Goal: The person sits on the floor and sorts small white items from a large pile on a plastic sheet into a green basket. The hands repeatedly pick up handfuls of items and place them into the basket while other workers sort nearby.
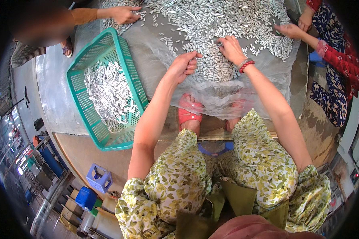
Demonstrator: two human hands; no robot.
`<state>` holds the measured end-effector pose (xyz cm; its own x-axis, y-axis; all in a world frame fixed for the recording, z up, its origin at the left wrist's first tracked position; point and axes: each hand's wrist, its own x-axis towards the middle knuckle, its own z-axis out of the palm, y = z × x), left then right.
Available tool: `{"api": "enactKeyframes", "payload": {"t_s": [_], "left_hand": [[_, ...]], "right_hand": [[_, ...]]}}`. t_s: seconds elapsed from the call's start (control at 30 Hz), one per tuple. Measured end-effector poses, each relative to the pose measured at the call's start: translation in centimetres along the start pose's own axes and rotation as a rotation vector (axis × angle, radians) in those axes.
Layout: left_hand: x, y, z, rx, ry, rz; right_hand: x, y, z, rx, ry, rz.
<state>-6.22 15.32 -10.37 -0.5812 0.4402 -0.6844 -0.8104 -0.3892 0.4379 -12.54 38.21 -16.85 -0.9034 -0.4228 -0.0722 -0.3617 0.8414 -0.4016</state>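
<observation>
A large heap of small silvery metal tube-shaped pieces (215, 63) lies spread over the work surface in front of me. My left hand (183, 67) is at the heap's left edge, its fingers curled closed; what they hold, if anything, is hidden. My right hand (232, 49), below which a red bead bracelet (246, 65) circles the wrist, rests over the pieces with its fingers stretched and somewhat apart. Left of my left forearm stands a green plastic basket (77, 101), tilted in view. Longer silvery tubes (109, 89) fill part of it.
A co-worker's hand (125, 14) reaches to the heap from the far left, another co-worker's hand (290, 30) from the right. Thin translucent sheeting (223, 99) lies at the heap's near edge, over my feet in red sandals (189, 109). A purple stool (99, 178) stands lower left.
</observation>
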Motion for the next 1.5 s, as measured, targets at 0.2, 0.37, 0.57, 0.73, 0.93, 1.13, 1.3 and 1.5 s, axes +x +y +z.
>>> {"api": "enactKeyframes", "payload": {"t_s": [0.2,0.37,0.57,0.73,0.93,1.13,1.3,1.5], "left_hand": [[0.1,0.0,0.2,0.031,-0.014,0.024],[0.3,-0.1,0.4,0.029,-0.035,0.039],[0.1,0.3,1.2,0.100,0.023,-0.009],[1.1,-0.1,1.5,0.060,-0.087,-0.020],[2.3,-1.1,1.0,-0.137,-0.136,0.019],[2.6,-1.0,1.0,-0.379,-0.423,-0.064],[2.1,-0.5,0.1,-0.480,-0.316,-0.107],[2.4,-0.8,-1.1,-0.534,-0.232,-0.039]], "right_hand": [[0.3,-0.5,-0.2,-0.125,-0.041,-0.125],[1.1,-0.6,-1.4,0.145,-0.009,0.062],[2.4,-1.8,-4.3,0.472,0.003,0.242],[3.1,-0.1,-4.0,0.281,0.001,0.163],[0.4,-6.3,-7.3,0.835,-0.138,0.057],[-1.5,1.9,-7.8,0.432,0.162,0.242],[-5.8,8.4,-5.7,-0.205,-0.019,0.347],[-5.2,9.2,-4.5,-0.209,-0.054,0.300]]}}
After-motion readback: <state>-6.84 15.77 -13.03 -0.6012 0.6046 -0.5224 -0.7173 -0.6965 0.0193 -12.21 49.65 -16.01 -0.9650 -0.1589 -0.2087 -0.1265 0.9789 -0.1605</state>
